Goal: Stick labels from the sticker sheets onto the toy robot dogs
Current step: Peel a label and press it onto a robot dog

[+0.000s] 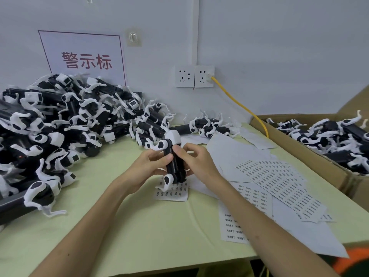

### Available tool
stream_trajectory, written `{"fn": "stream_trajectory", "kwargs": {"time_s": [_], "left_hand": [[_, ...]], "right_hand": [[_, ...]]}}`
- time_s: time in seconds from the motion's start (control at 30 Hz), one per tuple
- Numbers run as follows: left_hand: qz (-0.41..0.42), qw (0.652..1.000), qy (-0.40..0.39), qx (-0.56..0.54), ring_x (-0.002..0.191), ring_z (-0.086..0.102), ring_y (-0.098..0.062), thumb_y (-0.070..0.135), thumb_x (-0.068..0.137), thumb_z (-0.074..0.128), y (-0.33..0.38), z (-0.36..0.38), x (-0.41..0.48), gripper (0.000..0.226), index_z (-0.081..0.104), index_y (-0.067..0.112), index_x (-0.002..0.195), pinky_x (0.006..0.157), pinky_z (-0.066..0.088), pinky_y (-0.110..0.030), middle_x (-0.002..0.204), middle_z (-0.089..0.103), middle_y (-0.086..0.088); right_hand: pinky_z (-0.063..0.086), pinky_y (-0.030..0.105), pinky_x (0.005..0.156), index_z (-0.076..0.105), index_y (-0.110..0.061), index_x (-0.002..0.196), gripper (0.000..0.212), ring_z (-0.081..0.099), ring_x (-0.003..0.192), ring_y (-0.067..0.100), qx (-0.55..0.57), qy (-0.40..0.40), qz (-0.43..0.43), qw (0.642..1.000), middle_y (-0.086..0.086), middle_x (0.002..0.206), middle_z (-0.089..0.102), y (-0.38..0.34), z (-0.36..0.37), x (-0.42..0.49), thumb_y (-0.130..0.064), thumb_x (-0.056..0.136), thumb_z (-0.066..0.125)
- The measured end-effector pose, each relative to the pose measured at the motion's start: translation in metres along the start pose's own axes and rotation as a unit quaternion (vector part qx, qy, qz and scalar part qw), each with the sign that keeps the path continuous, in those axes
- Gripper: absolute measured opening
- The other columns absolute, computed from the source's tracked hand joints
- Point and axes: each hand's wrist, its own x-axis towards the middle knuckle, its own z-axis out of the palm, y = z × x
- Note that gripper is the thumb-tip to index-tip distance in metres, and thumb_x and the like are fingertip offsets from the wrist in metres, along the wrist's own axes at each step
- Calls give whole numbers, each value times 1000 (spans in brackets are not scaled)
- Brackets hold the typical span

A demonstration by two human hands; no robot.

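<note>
Dozens of toy robot dogs (60,126), too many to count, lie heaped on the left of the pale green table (139,226). Their glossy black tubular bodies are tangled with curved white legs and boxy white heads. Behind them a white wall sign (83,56) carries three red characters.

At centre one toy dog (175,166) is held upright above the table. It has a smooth black body, a rounded white head uppermost, and hooked white legs with black oval joints. The left hand (147,166) wraps its fingers round the body. The right hand (194,160) grasps the other side, thumb pressed on the black shell. Just beneath lies a small sticker sheet (171,193) with rows of tiny black-printed labels.

Two white sockets (194,76) sit on the wall, a yellow cable (239,102) plugged into the right one. Rightward, several matte white sticker sheets (279,180) overlap, their number unclear. One brown cardboard box (295,146) at the far right holds another heap of the same toys.
</note>
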Motion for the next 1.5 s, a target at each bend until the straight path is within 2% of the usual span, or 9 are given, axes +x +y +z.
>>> {"fn": "stream_trajectory", "kwargs": {"time_s": [0.2, 0.3, 0.4, 0.57, 0.7, 0.87, 1.03, 1.2, 1.5], "left_hand": [[-11, 996, -10, -89, 123, 65, -38, 42, 91, 67, 1, -7, -1, 50, 69, 8, 128, 104, 54, -44, 132, 68, -21], [-2, 989, -15, -145, 125, 63, -39, 50, 90, 71, 3, -8, -2, 65, 60, 7, 137, 99, 56, -45, 138, 63, -23], [21, 985, 18, -172, 128, 63, -32, 52, 95, 62, 5, -10, -1, 53, 64, 18, 135, 97, 57, -40, 138, 64, -16], [-34, 949, 187, -253, 103, 68, -25, 56, 95, 56, 5, -21, 5, 57, 63, 20, 138, 93, 56, -33, 120, 73, -10], [-84, 934, 208, -278, 91, 72, -18, 53, 103, 50, 2, -25, 7, 41, 68, 21, 121, 83, 51, -32, 112, 75, -4], [-73, 952, 106, -276, 65, 59, -22, 54, 107, 32, 7, -22, 3, 61, 73, 10, 98, 71, 39, -35, 77, 62, -11], [-73, 943, 140, -294, 85, 74, -23, 54, 106, 35, 7, -20, 2, 57, 75, 13, 102, 71, 58, -35, 94, 74, -7], [-86, 942, 134, -296, 99, 74, -20, 62, 98, 43, 1, -24, 5, 63, 85, 16, 88, 93, 47, -48, 101, 78, -5], [-76, 917, 116, -374, 87, 71, -24, 57, 88, 60, -2, -19, 7, 56, 72, 7, 111, 94, 48, -51, 104, 73, -9]], "right_hand": [[53, 31, 60, 67, -6, 86, 30, 65, 65, 22, 100, -72, 9, 992, 8, 78, 67, -3, -6, 2, -32, 100, 63], [55, 31, 67, 64, -13, 84, 15, 64, 68, 18, 138, -110, -9, 984, 3, 80, 68, -5, -8, 2, -16, 100, 64], [55, 30, 79, 69, -19, 94, 7, 68, 87, 14, 100, -95, -21, 990, -2, 94, 72, -6, -9, 4, -12, 94, 71], [48, 38, 99, 66, -27, 122, 31, 64, 111, 12, -136, 30, 24, 990, -4, 118, 70, 8, -16, 13, -31, 92, 74], [23, 45, 115, 32, -28, 155, 78, 40, 143, 24, -405, -66, 62, 910, -2, 153, 48, 26, -18, 14, -56, 91, 66], [13, 50, 122, 34, -28, 153, 80, 40, 144, 21, -399, -77, 53, 912, -2, 153, 49, 29, -15, 17, -54, 87, 71], [18, 39, 115, 48, -33, 144, 72, 46, 136, 14, -372, -67, 32, 925, -8, 145, 54, 28, -14, 13, -49, 81, 78], [20, 36, 108, 59, -37, 130, 55, 46, 132, 14, -401, -61, 10, 914, -9, 132, 53, 28, -10, 14, -57, 81, 75], [37, 43, 110, 56, -31, 134, 58, 50, 124, 14, -323, -64, -5, 944, -7, 137, 51, 15, -3, 0, -47, 83, 78]]}}
